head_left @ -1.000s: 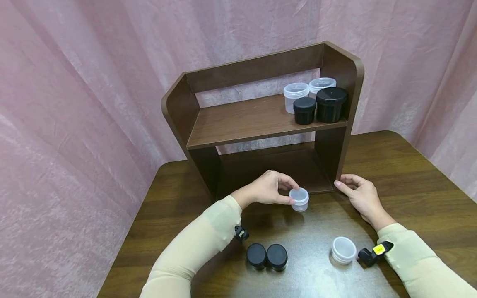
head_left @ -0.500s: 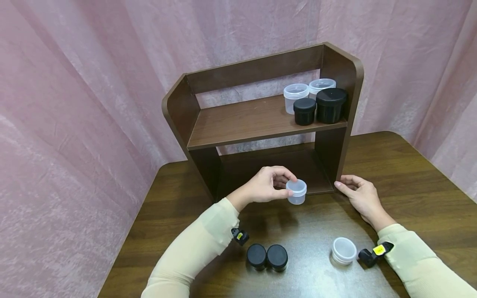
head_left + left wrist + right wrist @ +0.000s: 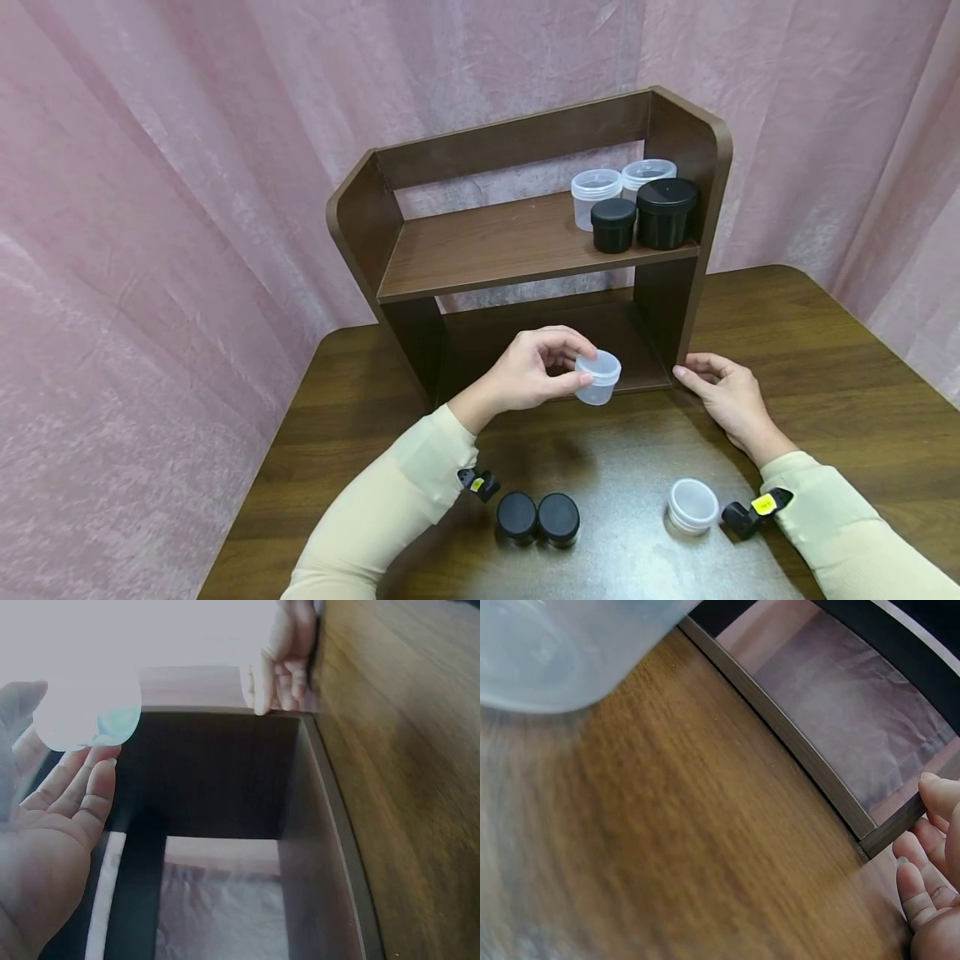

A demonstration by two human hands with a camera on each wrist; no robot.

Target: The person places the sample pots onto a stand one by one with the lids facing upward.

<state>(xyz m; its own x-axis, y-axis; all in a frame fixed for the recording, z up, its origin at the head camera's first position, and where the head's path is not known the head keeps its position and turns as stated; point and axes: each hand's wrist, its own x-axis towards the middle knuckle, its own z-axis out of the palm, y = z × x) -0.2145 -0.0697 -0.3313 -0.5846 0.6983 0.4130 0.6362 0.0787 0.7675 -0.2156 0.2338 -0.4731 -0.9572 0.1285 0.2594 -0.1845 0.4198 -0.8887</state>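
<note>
The wooden table (image 3: 825,358) spreads across the lower view, and on it stands the dark brown shelf unit (image 3: 525,242), unmoved from a second ago. Its upper board carries four jars in the right corner: the large black jar (image 3: 666,212) against the side panel, the small black jar (image 3: 613,223) just left of it, and two clear jars (image 3: 596,197) behind them. All four sit exactly where they were.

Now the action: the left hand (image 3: 536,371) has come up! A second ago it held the small clear jar (image 3: 598,377) low over the tabletop; half a second ago it was a touch higher; now the jar is off the table, tilted, in front of the shelf's lower opening. Thumb and fingers pinch it at the side. The left wrist view shows the jar (image 3: 86,712) washed out to a white blob above the fingers (image 3: 79,780).

The right hand (image 3: 722,392) hasn't budged, fingers loosely extended, touching the bottom right corner of the shelf, gripping nothing; the right wrist view shows its fingertips (image 3: 937,799) at that corner.

Near the table's front edge, the two black lids (image 3: 537,518) lie touching, and the white lid (image 3: 692,504) sits beside the right wrist, all unchanged.
</note>
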